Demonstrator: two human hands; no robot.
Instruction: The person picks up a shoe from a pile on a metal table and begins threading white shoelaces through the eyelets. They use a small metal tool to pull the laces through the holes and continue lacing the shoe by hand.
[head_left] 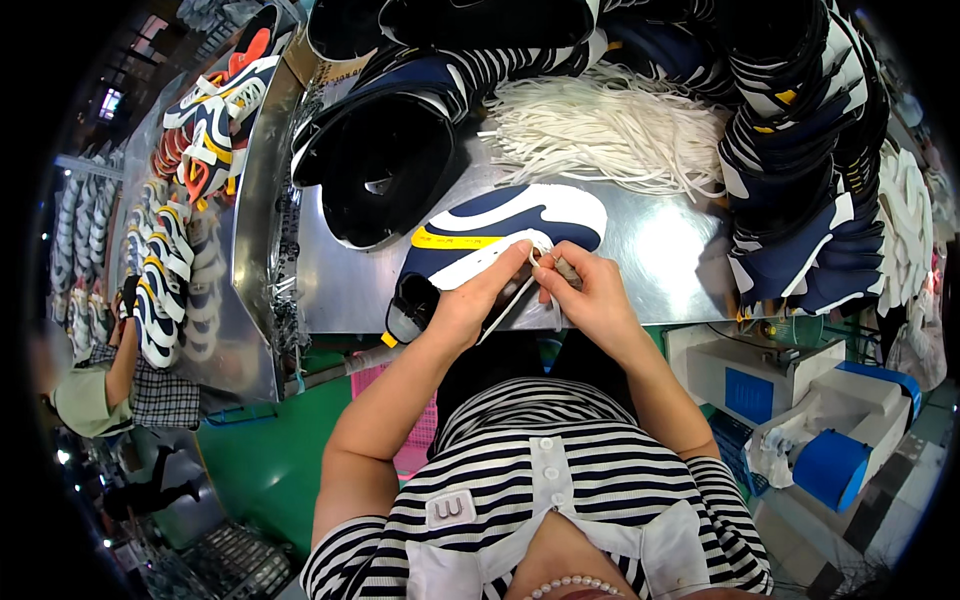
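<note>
A navy and white shoe upper (500,212) with a yellow stripe lies on its side on the metal table (660,255) in front of me. My left hand (478,298) is closed on the upper's white eyelet edge, its fingertips near the lace holes. Close beside it, my right hand (592,292) pinches a white shoelace (506,308) at the same edge. Part of the lace hangs down between my hands. The exact lace hole and the lace tip are hidden by my fingers.
A heap of white laces (610,130) lies behind the upper. Nested shoe uppers (385,165) stand at the back left, with more stacked (800,210) at the right. Past a metal divider, finished-looking shoes (165,270) sit near another person's arm (124,360). A white and blue machine (800,410) stands lower right.
</note>
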